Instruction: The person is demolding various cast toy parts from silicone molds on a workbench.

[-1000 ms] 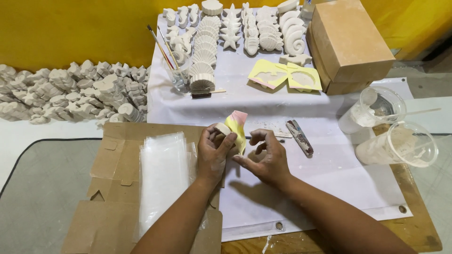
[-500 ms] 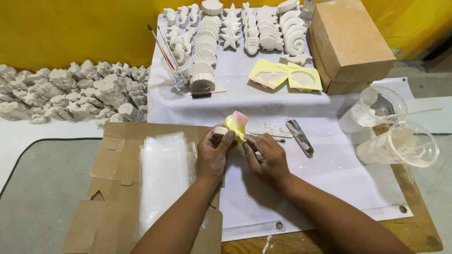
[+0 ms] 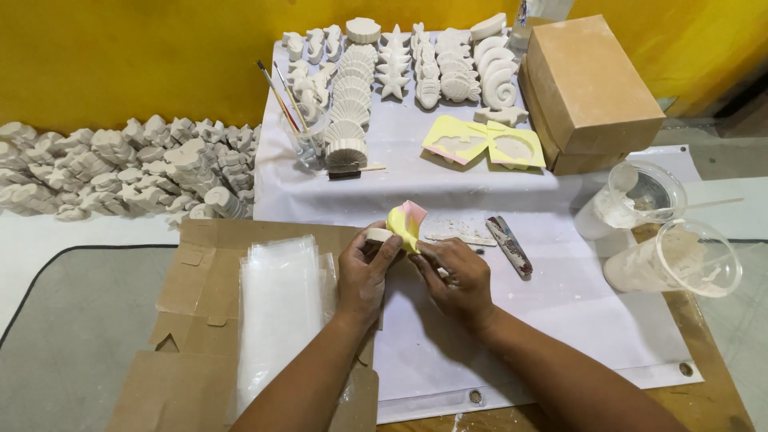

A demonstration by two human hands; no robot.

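Observation:
My left hand (image 3: 364,272) and my right hand (image 3: 458,276) both grip a soft yellow-and-pink mould (image 3: 408,222) just above the white sheet (image 3: 560,312). The mould is bent back, and a white plaster cast (image 3: 378,234) shows at its left side, under my left thumb. My right fingers pinch the mould's lower right edge.
A spattered knife (image 3: 512,246) lies right of my hands. Two clear plastic cups (image 3: 664,240) sit at the right edge. Behind are rows of white plaster figures (image 3: 416,72), two flat yellow moulds (image 3: 484,144), a cardboard box (image 3: 588,88), a jar with brushes (image 3: 304,136). Clear bags (image 3: 280,304) lie on flattened cardboard (image 3: 184,352).
The mould has been peeled a little further off the cast, and my hands shifted slightly; everything else on the table stayed where it was.

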